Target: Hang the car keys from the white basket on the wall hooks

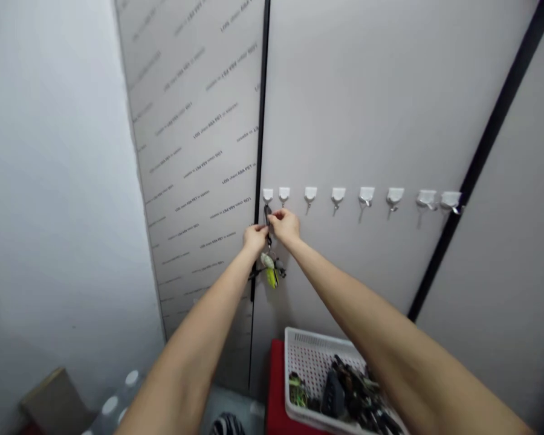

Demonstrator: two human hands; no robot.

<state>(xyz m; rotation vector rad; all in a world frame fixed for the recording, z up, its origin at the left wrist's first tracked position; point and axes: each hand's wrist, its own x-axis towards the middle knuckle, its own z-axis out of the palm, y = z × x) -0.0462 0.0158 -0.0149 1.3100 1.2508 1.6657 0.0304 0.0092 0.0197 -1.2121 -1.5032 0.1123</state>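
A keychain (271, 275) hangs below my hands, with a dark strap and dangling pale, yellow-green and grey charms. Its strap reaches up to the leftmost white hook (268, 194) on the cabinet door; I cannot tell whether the loop is over the hook. My left hand (255, 237) pinches the strap from the left side. From the right, my right hand (284, 225) pinches the strap a little higher, just under the hooks. The second white hook (284, 193) is right above my right hand.
More white hooks (338, 194) run rightward in a row. Below, a white basket (315, 336) of dark, tangled items rests on a red surface (276, 386). Bottles with white caps (132, 379) and a brown box (57, 402) stand at lower left, near the wall (63, 181).
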